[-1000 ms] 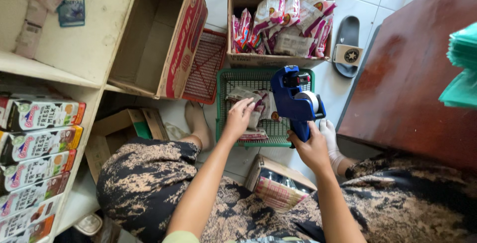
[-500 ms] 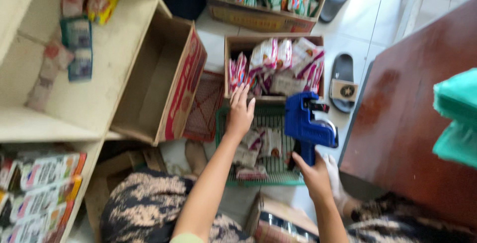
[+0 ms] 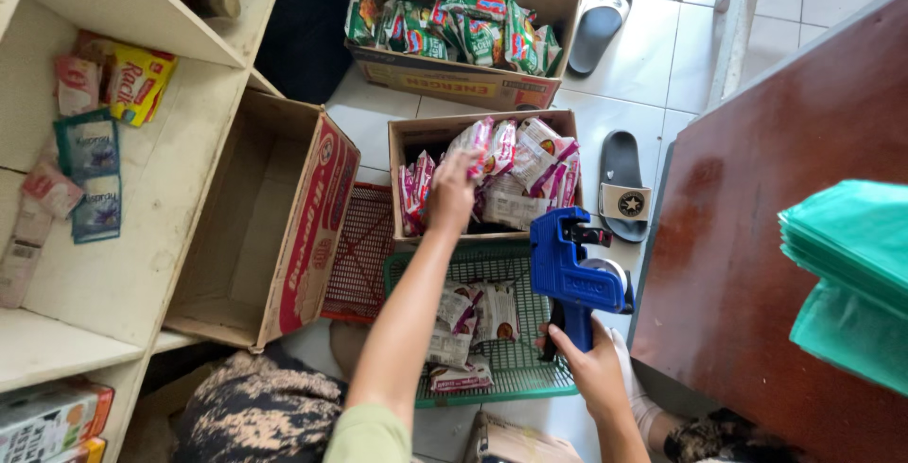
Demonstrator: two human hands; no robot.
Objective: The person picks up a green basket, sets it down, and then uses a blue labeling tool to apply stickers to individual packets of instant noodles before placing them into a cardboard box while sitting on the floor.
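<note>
1. Blue plastic is what we are seeing first: one blue price-label gun (image 3: 575, 269), which our right hand (image 3: 588, 366) is holding upright, fingers wrapped tight around its dark handle, over the right edge of the green basket (image 3: 515, 368).
2. We are taking that green basket as our landmark. It is sitting on the floor, and about four small sachets (image 3: 473, 316) are lying in it, pink and white.
3. Just beyond the green basket, one open cardboard box (image 3: 416, 141) is holding a heap of pink-and-white packets (image 3: 530, 165); they are overlapping too much for us to count.
4. Our left hand (image 3: 452, 193) is reaching past the basket into that box, fingers curled onto the packets at its left side. We cannot tell whether it is gripping one or only touching.
5. Further beyond the basket, a second cardboard box (image 3: 445, 80) is holding green packets (image 3: 454, 23), again too many to count.
6. Left of the basket, one red basket (image 3: 359, 255) is lying flat, and left of that one large cardboard box (image 3: 284, 227) is standing open with nothing showing inside.
7. Two dark sandals are showing: one sandal (image 3: 622, 189) beyond the basket's right corner, the other sandal (image 3: 598, 23) much farther off.
8. Right of the basket, one brown table (image 3: 757, 264) is carrying one stack of green bags (image 3: 846, 274).
9. Far left of the basket, pale wooden shelves (image 3: 132, 264) are holding several loose sachets.
</note>
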